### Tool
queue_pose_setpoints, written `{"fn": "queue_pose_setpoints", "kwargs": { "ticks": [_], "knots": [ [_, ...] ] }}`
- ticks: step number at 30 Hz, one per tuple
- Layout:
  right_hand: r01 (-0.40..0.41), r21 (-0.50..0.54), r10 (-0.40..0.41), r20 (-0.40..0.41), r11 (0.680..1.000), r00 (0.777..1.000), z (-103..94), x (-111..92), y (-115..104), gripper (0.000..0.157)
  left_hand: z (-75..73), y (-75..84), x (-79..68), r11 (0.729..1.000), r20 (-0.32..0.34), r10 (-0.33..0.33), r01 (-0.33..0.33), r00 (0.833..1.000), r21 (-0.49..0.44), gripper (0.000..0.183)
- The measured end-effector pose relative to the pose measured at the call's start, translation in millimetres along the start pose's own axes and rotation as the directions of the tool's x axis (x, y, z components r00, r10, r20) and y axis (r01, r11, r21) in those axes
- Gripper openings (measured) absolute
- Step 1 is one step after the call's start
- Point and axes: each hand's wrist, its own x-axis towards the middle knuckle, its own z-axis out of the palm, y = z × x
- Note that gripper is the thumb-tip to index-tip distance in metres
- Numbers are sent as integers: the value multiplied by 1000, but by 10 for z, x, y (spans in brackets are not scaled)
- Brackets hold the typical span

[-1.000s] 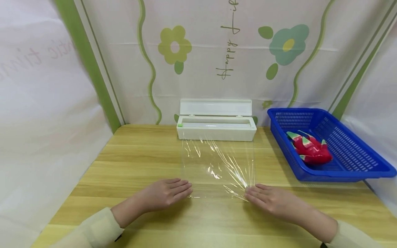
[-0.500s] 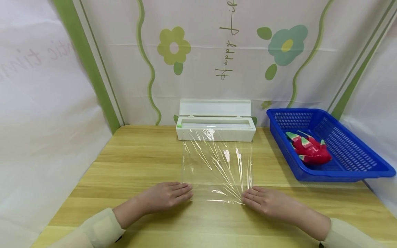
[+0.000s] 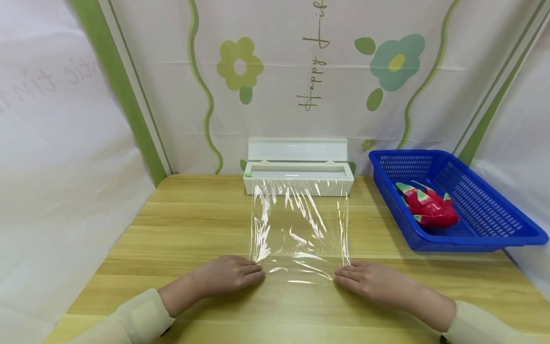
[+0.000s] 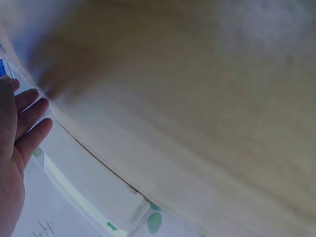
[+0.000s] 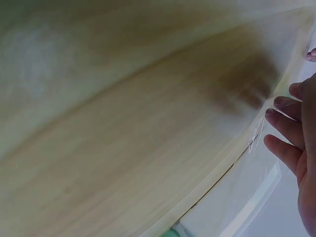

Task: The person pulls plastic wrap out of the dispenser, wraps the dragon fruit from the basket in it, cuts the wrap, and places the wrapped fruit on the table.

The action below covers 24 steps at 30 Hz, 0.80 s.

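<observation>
I monitor the work remotely. The film (image 3: 296, 239) runs from the open box (image 3: 298, 152) at the back of the surface (image 3: 275, 320) toward the person; its near edge lies between the hands. Left hand (image 3: 234, 274): at the near left corner. Right hand (image 3: 369, 279): at the near right corner. On each, the fingers (image 3: 253, 275) are narrow and, I judge, pinch the film (the thumbs are hidden; I infer this from the gathered creases). Change noted: a second ago, creases fanned mainly from the right hand; now bright creases also reach the left hand, and the near edge sits closer to the person. I read this as tension shared by both corners. Basket (image 3: 477, 242), with the fruit (image 3: 436, 211) inside: unchanged.
</observation>
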Motion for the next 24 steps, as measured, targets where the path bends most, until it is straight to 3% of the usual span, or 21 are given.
{"fn": "queue_pose_setpoints", "kwargs": {
  "ticks": [8,12,16,21,24],
  "knots": [
    [-27,11,27,16,1000,1000,28,-6,-13,56,33,-9,18,1000,-33,21,-21,999,15,31],
    [5,3,-5,-23,1000,1000,27,20,3,45,46,-7,25,1000,-28,5,-5,1000,-11,30],
    [13,7,-13,-55,1000,998,37,34,13,38,38,-4,35,999,-15,-30,29,999,-34,32],
    [-4,24,6,-65,1000,998,43,34,9,45,67,-41,55,993,-44,-97,94,994,-76,24],
    [-10,32,12,-58,999,998,33,42,4,45,73,-83,58,983,-35,-157,152,987,-103,30]
  ]
}}
